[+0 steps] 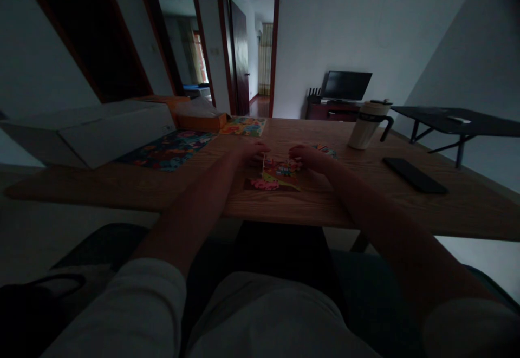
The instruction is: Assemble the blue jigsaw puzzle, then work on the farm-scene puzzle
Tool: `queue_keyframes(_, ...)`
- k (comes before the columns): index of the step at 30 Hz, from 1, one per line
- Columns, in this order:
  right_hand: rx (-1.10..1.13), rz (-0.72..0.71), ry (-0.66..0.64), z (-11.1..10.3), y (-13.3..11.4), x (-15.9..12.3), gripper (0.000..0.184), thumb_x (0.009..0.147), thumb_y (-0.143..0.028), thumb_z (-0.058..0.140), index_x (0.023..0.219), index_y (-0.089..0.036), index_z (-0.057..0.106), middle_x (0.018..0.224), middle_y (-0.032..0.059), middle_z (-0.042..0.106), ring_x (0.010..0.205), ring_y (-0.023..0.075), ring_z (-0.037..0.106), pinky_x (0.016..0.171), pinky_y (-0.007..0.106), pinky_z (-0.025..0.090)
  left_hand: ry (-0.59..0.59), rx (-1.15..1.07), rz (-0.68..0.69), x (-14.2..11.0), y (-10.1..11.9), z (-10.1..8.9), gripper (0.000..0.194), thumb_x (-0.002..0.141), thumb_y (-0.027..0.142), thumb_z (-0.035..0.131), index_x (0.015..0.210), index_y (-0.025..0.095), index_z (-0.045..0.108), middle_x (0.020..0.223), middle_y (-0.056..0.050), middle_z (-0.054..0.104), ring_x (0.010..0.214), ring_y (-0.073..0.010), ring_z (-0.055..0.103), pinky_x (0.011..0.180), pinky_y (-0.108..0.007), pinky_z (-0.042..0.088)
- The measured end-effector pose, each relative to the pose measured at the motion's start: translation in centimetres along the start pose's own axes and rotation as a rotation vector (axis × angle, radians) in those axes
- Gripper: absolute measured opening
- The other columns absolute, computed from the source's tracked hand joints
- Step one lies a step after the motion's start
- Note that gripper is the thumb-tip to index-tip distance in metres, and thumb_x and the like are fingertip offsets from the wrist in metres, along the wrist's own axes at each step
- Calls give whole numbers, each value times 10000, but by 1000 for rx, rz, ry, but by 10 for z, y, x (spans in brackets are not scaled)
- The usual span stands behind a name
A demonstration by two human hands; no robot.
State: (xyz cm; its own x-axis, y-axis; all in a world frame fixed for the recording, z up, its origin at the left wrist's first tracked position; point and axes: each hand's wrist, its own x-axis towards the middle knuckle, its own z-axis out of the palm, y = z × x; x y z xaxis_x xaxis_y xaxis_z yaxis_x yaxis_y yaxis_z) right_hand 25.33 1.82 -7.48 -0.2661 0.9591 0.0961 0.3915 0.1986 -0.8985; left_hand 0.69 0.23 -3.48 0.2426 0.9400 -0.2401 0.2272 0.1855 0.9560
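A small colourful puzzle board [278,176] lies on the wooden table [309,206] in front of me. My left hand [249,151] rests at its upper left edge, fingers curled over it. My right hand [311,157] sits at its upper right edge, fingers bent onto the pieces. The room is dim, so whether either hand pinches a piece is unclear. A round colourful item [327,150] peeks out behind my right hand.
A dark puzzle sheet [170,149] and a lighter one [244,126] lie left of centre, beside a white box [105,128] and an orange box [199,119]. A white mug [368,125] and black phone [414,175] are to the right. A folding desk [455,122] stands beyond.
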Motion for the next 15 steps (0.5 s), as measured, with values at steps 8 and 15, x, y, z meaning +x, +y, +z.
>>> queue_keyframes(8,166,174,21,0,-6,-5,216,764,-92,642,918,-237,689,801,40,677,658,180,595,526,284,454,52,5,75,13,-3,3,278,772,5,603,986,175,653,761,-23,672,611,-142,635,550,-231,460)
queue_keyframes(15,74,138,24,-3,-3,-4,210,790,-131,682,969,-236,717,803,42,688,692,175,603,531,267,452,19,8,11,5,-1,7,416,764,13,623,1153,162,641,869,-69,733,670,-185,685,585,-272,501)
